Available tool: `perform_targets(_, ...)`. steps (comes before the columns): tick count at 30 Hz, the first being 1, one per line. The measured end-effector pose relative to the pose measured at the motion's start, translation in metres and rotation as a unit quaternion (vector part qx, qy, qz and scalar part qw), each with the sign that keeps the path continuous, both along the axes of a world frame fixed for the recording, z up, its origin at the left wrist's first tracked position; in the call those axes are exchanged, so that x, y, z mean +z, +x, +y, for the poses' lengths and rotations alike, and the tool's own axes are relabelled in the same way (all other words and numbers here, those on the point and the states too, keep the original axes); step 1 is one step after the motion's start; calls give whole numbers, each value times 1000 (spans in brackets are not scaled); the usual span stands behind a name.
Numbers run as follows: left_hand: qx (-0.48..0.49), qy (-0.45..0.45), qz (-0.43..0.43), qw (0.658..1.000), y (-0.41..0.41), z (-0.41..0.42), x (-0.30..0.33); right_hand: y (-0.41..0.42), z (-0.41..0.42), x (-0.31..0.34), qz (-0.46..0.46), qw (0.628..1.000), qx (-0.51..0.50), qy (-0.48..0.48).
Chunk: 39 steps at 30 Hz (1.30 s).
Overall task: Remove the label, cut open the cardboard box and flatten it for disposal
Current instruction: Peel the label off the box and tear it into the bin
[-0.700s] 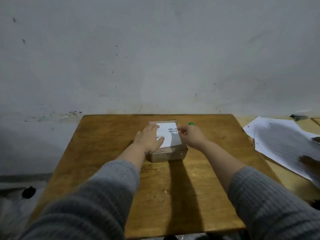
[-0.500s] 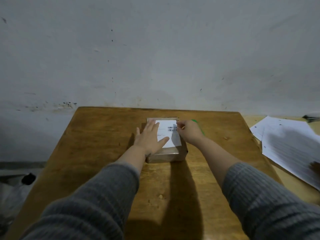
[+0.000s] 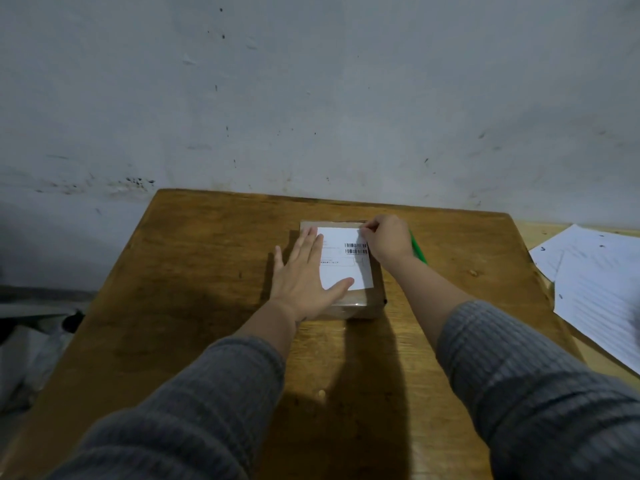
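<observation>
A small brown cardboard box (image 3: 360,304) lies flat on the wooden table (image 3: 194,271). A white label (image 3: 346,268) with barcodes covers most of its top. My left hand (image 3: 304,278) rests flat and spread on the box's left side, thumb across the label's near edge. My right hand (image 3: 386,240) is curled at the label's far right corner, fingertips pinched at that corner. A green tool (image 3: 417,251) lies on the table just right of the box, mostly hidden behind my right hand.
White sheets of paper (image 3: 599,285) lie on a lighter surface to the right of the table. A grey wall stands right behind the table's far edge. Pale bags and a dark object sit on the floor at the left (image 3: 31,341).
My left hand has flattened and spread wider over the box. My right hand has shifted to the label's far right corner. The camera has tilted, so the table sits lower in view.
</observation>
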<state>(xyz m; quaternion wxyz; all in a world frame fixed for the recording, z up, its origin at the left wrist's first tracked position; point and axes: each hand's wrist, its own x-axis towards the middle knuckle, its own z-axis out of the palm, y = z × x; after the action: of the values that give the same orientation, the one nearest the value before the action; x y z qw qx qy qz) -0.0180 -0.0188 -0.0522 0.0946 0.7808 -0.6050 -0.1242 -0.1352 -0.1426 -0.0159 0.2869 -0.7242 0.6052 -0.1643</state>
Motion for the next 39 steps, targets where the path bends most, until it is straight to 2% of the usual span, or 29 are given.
perform_targets(6, 0, -9, 5, 1000, 0, 1, -2, 9, 4, 7, 32, 999, 4, -2)
perform_targets(12, 4, -10, 15, 1000, 1, 1, -2, 4, 10, 20, -75, 997, -23, 15)
perform_targets(16, 9, -17, 19, 1000, 0, 1, -3, 3, 12, 30, -95, 995, -28, 4)
perform_targets(22, 11, -19, 18, 1000, 0, 2, -2, -2, 15, 23, -71, 997, 34, -22)
perform_targets(25, 10, -20, 19, 1000, 1, 2, -2, -1, 14, 17, -22, 996, 74, -44)
perform_targets(34, 9, -34, 28, 999, 2, 2, -5, 3, 13, 12, 78, 990, 63, -97)
perform_targets(36, 9, -37, 32, 999, 2, 2, -6, 2, 15, 14, 77, 991, 50, -96)
perform_targets(39, 9, -41, 39, 998, 2, 2, -6, 1, 16, 18, 72, 991, 82, -73)
